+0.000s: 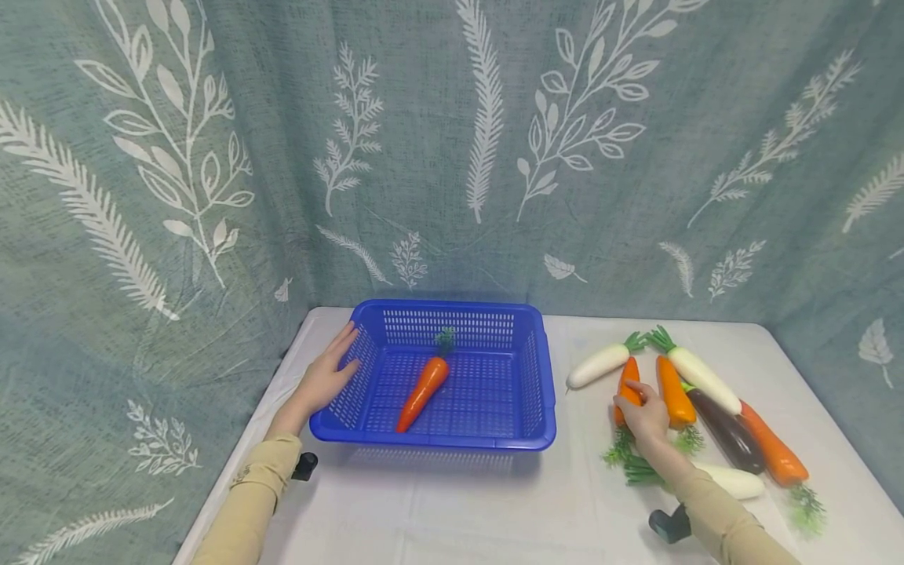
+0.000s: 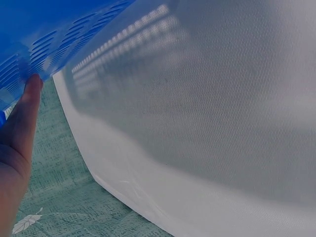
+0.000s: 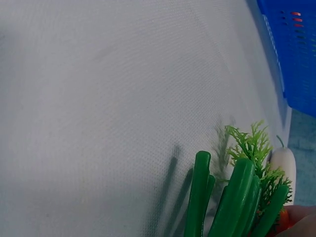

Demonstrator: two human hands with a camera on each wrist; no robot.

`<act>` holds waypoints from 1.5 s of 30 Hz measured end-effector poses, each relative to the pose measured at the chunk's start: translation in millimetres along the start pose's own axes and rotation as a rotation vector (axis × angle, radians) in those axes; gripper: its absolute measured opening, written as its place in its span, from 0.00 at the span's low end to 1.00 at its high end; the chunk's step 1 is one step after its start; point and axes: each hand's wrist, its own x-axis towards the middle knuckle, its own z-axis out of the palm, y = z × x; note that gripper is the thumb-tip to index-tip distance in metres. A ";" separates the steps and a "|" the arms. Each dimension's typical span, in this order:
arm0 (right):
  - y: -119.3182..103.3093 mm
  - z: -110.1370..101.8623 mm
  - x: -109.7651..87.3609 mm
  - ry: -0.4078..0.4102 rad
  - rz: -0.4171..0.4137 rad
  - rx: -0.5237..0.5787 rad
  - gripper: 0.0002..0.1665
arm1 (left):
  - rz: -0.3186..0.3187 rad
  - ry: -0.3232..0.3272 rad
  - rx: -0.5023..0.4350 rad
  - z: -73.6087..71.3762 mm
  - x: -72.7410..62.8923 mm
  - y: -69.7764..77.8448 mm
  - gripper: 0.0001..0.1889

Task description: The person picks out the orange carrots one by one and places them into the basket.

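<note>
A blue plastic basket with slotted walls holds one orange carrot with a green top. At its left side, my left hand grips the rim, thumb on the inner side; a finger lies along the outer wall in the left wrist view. To the right of the basket, my right hand pinches another carrot, whose leafy top points toward me. In the right wrist view only part of that hand shows, beside green stalks.
Around the right hand lie a white radish, an orange carrot, a second radish, an eggplant, a red-orange carrot and a third radish. A patterned curtain hangs behind the white table.
</note>
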 end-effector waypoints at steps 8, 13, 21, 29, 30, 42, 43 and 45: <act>1.0 0.4 0.8 -0.002 -0.001 -0.007 0.29 | -0.006 -0.003 0.002 -1.0 -0.7 0.0 0.30; 2.3 1.0 1.7 0.003 0.001 -0.012 0.30 | 0.000 -0.002 0.003 -1.3 -1.2 0.2 0.30; 1.0 0.7 1.7 -0.002 0.000 -0.019 0.29 | 0.000 -0.004 -0.004 -1.8 -1.9 1.5 0.30; 0.6 0.9 1.3 0.001 0.003 -0.028 0.29 | 0.001 -0.005 -0.004 -1.6 -1.2 1.1 0.30; 0.8 1.1 1.2 0.003 0.005 -0.030 0.29 | 0.000 -0.005 -0.004 -1.6 -1.1 1.0 0.30; 2.4 1.6 3.0 0.006 -0.003 -0.030 0.29 | -0.009 -0.011 -0.005 -1.8 -0.7 2.5 0.30; 2.2 1.3 2.9 0.004 -0.004 -0.029 0.29 | -0.010 -0.011 -0.006 -1.8 -0.7 2.7 0.30; 2.1 0.9 2.9 0.002 -0.004 -0.026 0.29 | -0.011 -0.012 -0.008 -1.7 -0.8 3.1 0.30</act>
